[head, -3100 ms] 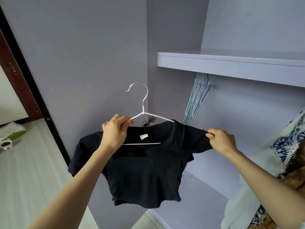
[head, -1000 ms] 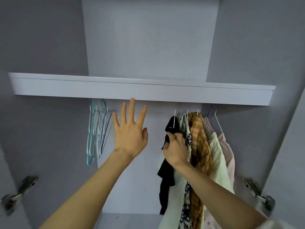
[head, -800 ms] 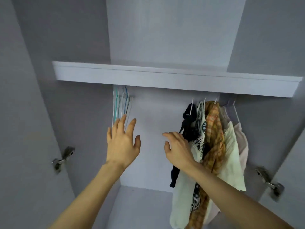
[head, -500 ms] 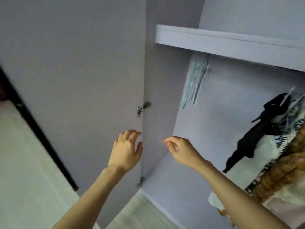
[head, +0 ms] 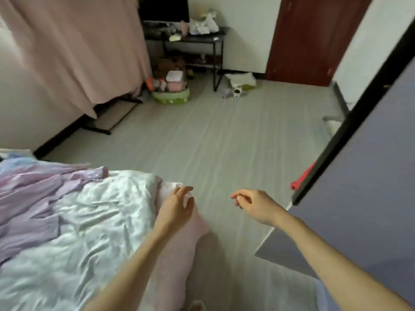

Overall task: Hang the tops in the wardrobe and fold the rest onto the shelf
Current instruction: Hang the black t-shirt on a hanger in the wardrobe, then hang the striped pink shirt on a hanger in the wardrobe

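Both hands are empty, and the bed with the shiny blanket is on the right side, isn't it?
Not quite. In the head view the bed with the shiny blanket is on the left side, under the left hand. Both hands are indeed empty; the right hand hangs over the floor.

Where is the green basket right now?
The green basket sits on the floor at the far side of the room, below the pink curtain's edge and left of the black table's leg.

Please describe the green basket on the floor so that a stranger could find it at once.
Find the pink curtain at the far left. Beside it, next to the black table, lies the green basket, the only green thing there, heaped with small things.
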{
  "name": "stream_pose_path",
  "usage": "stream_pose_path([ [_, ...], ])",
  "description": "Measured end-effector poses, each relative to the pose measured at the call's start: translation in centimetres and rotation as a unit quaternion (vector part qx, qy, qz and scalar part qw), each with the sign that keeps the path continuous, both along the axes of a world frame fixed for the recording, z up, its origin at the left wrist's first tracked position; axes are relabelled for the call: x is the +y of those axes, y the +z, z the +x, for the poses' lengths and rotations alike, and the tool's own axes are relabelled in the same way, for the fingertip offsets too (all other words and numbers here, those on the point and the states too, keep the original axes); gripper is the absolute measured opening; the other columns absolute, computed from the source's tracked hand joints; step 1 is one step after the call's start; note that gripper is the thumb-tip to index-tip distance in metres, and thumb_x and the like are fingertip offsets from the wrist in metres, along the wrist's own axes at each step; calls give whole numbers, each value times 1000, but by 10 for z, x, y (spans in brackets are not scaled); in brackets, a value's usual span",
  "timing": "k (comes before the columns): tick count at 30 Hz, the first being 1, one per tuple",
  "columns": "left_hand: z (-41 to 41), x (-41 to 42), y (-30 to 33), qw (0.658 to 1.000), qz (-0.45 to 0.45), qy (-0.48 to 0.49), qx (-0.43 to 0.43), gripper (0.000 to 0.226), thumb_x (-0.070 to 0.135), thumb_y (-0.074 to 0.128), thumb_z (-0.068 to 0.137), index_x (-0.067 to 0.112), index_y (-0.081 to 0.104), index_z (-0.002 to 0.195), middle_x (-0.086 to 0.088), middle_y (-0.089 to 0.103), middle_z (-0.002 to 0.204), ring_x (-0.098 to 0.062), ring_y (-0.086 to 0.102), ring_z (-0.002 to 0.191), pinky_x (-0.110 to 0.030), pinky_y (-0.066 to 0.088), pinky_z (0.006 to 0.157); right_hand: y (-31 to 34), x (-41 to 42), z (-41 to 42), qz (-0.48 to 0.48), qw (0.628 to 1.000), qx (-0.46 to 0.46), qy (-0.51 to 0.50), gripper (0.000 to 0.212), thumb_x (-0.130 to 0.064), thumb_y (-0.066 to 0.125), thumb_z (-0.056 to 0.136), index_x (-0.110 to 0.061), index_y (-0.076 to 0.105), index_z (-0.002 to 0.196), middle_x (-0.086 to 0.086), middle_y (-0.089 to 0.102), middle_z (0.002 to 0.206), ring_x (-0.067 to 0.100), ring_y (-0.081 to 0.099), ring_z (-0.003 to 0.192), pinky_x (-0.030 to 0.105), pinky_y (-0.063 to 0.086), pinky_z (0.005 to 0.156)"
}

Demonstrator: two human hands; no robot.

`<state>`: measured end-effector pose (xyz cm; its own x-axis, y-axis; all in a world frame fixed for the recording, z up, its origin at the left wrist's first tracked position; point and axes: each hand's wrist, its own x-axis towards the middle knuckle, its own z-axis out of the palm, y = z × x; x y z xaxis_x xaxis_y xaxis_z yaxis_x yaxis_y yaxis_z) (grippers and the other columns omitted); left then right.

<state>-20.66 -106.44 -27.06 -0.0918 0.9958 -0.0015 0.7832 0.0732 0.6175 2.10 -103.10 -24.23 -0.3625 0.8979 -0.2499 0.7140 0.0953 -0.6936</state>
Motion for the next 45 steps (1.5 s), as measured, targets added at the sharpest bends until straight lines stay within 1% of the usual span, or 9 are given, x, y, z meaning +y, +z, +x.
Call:
stream_pose_path([
  [3, -79, -38, 3, 992, 2, 128, -15, 31, 9, 55, 91, 10, 61, 121, -9, 61, 120, -25, 60, 108, -33, 45, 90, -2, 14, -91, -9, 995, 19, 99, 26, -18, 42, 98, -22, 65, 106, -11, 61, 86, 15, 60, 88, 28, 48, 83],
  [7, -158, -75, 7, 969, 17, 243, -38, 29, 6, 55, 90, 8, 62, 118, -7, 63, 117, -20, 63, 102, -30, 45, 88, -3, 21, -191, -1, 977, 19, 212, 27, -16, 43, 97, -17, 66, 110, -4, 63, 95, 11, 57, 90, 20, 43, 81],
  [11, -250, -97, 2, 940, 17, 338, -36, 29, 9, 53, 92, 7, 61, 120, -9, 62, 119, -21, 63, 101, -26, 43, 84, -6, 28, -303, -18, 957, 28, 287, 27, -12, 42, 97, -14, 65, 110, -6, 63, 87, 10, 57, 82, 19, 44, 76],
  [17, -378, -101, -26, 907, -13, 420, -38, 32, 14, 49, 94, 10, 58, 125, -9, 61, 121, -22, 59, 107, -33, 44, 91, -36, 53, -460, 5, 934, 13, 358, 28, -12, 42, 95, -17, 65, 111, -7, 64, 88, 13, 61, 84, 22, 46, 76],
  [24, -494, -111, -61, 857, -62, 508, -63, 37, 12, 47, 93, 10, 54, 129, -11, 53, 129, -24, 53, 115, -32, 40, 97, -87, 68, -618, 50, 903, -38, 424, 35, -14, 40, 95, -19, 55, 126, 2, 61, 123, 19, 56, 111, 24, 40, 87],
  [33, -654, -132, -82, 771, 11, 636, 4, 43, 13, 49, 94, 11, 45, 137, -10, 45, 136, -25, 41, 127, -37, 33, 107, -127, 53, -904, 201, 791, -45, 576, 57, -9, 43, 91, -17, 28, 146, 6, 39, 144, 23, 39, 128, 45, 38, 104],
  [38, -697, -161, -105, 727, -3, 686, 4, 44, 16, 47, 95, 14, 42, 139, -5, 41, 141, -22, 39, 130, -36, 35, 105, -143, 18, -1017, 245, 750, -33, 613, 60, -19, 45, 92, -18, 22, 148, 1, 26, 153, 21, 23, 139, 49, 29, 106],
  [43, -705, -189, -132, 712, -5, 702, -17, 43, 18, 46, 96, 19, 41, 140, 1, 38, 142, -17, 43, 126, -27, 38, 96, -165, -18, -1091, 279, 721, -62, 631, 73, -38, 48, 94, -20, 6, 151, -4, 2, 159, 17, -2, 146, 56, 6, 114],
  [45, -710, -203, -139, 712, -9, 701, -20, 43, 20, 45, 97, 22, 39, 140, 4, 37, 142, -14, 43, 126, -24, 38, 95, -175, -28, -1112, 294, 708, -84, 637, 79, -48, 45, 92, -20, 0, 151, -4, 2, 159, 18, -4, 146, 61, -3, 112],
])
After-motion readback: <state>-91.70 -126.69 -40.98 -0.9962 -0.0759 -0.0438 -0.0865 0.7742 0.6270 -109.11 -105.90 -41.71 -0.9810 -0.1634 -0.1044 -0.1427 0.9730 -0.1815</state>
